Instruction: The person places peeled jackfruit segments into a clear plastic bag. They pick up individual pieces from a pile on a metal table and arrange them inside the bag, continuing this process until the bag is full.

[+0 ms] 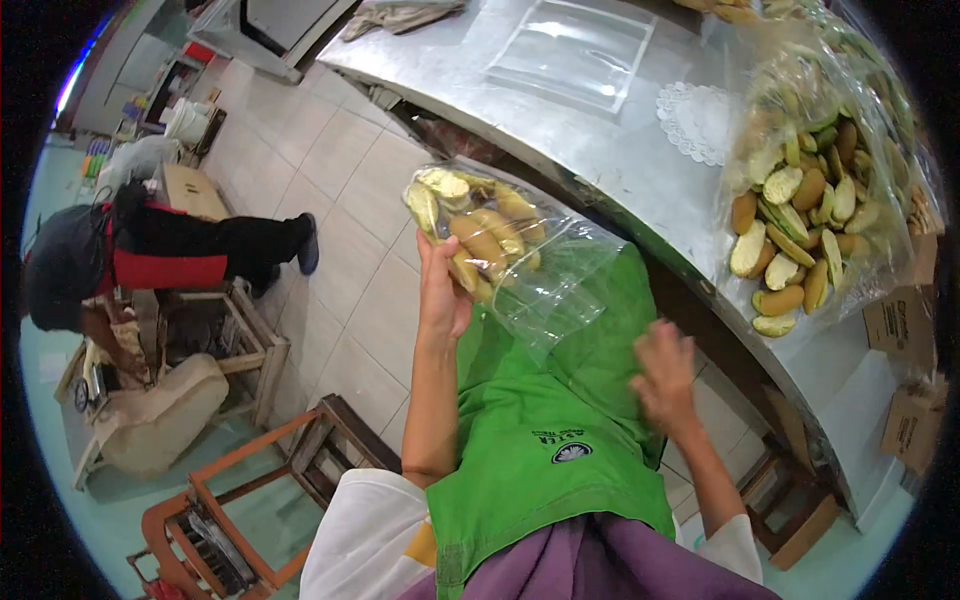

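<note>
My left hand (pixel 442 289) holds a clear plastic zip bag (pixel 570 262) by its filled end, thumb on the near side. Inside it lie several halved oval bread rolls (pixel 480 236), brown-crusted with a pale yellow-green crumb. The bag's flat, unfilled end hangs over my green apron (pixel 555 405). My right hand (pixel 665 375) is blurred, apart from the bag, between the apron and the table edge; I see nothing in it. On the metal table, a large clear plastic bag (pixel 892 202) lies open at right, with many similar bread pieces (pixel 806 217) in its mouth.
The metal-topped table (pixel 600 154) carries a flat clear pouch (pixel 574 52), a white paper doily (pixel 701 124) and a cloth (pixel 401 15). Cardboard boxes (pixel 900 322) stand at right. Wooden frames (pixel 247 495) lie lower left; another person (pixel 172 240) bends over work at left.
</note>
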`<action>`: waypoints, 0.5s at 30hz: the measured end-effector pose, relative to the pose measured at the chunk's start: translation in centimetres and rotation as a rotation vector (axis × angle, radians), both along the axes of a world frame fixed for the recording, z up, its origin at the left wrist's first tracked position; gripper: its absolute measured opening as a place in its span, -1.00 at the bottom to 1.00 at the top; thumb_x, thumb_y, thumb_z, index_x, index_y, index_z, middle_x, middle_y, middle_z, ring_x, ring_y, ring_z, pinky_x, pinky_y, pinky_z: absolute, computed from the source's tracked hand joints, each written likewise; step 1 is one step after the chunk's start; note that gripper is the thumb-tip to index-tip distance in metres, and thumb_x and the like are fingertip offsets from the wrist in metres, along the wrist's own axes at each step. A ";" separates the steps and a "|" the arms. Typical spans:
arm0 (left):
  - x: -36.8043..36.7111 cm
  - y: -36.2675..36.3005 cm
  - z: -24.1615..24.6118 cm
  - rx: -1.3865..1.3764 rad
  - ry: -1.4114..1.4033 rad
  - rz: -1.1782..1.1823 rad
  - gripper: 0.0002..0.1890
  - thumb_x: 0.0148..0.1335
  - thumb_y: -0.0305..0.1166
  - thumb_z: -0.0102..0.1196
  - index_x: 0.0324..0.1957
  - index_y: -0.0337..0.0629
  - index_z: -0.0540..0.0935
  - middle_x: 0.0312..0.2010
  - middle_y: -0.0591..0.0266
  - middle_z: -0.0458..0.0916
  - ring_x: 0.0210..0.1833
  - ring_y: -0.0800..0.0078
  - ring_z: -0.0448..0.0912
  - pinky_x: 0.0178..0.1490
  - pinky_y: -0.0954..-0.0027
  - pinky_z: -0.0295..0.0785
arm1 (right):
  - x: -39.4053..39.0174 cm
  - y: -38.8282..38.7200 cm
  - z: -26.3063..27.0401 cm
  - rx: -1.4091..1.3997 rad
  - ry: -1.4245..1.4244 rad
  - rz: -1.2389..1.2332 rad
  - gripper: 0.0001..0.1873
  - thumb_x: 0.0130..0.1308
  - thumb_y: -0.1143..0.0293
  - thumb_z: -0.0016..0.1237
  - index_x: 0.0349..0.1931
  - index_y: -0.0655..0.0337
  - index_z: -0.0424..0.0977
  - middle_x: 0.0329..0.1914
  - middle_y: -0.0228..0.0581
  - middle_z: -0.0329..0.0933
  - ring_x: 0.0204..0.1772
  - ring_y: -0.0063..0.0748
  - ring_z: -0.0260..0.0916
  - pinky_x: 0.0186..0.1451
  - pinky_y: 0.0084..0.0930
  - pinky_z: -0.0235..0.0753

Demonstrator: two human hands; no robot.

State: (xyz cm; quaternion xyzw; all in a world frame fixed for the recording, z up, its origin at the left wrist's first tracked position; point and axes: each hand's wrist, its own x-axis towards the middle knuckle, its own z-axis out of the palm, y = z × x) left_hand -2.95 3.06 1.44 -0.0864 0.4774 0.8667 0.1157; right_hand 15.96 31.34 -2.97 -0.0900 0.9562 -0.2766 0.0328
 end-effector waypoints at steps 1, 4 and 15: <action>-0.1 0.1 -0.4 0.009 0.000 0.003 -0.41 0.22 -0.36 -0.14 0.27 0.03 -0.02 0.10 0.09 0.28 0.12 0.24 0.40 0.08 0.17 0.46 | 0.5 -0.2 -0.3 -0.029 -0.041 0.079 -0.46 0.28 0.20 -0.16 0.25 0.16 0.18 0.39 0.06 -0.03 0.44 0.00 -0.13 0.40 0.11 -0.25; -0.4 0.1 -0.9 0.049 -0.031 -0.008 -0.44 0.21 -0.34 -0.14 0.27 0.01 0.07 0.12 0.13 0.29 0.14 0.26 0.38 0.12 0.18 0.42 | 1.4 0.2 -3.9 -0.073 -0.160 0.062 -0.47 0.27 0.21 -0.16 0.24 0.17 0.20 0.38 0.07 0.01 0.43 0.00 -0.10 0.39 0.07 -0.20; -0.3 -1.7 -2.4 -0.040 -0.099 -0.019 -0.53 0.26 -0.19 -0.19 0.15 -0.22 0.30 0.07 0.09 0.44 0.07 0.24 0.47 0.10 0.15 0.43 | 2.6 -0.6 -0.6 0.053 0.014 0.043 -0.51 0.30 0.16 -0.19 0.15 0.25 0.25 0.20 0.10 0.23 0.14 -0.02 0.28 0.18 -0.07 0.19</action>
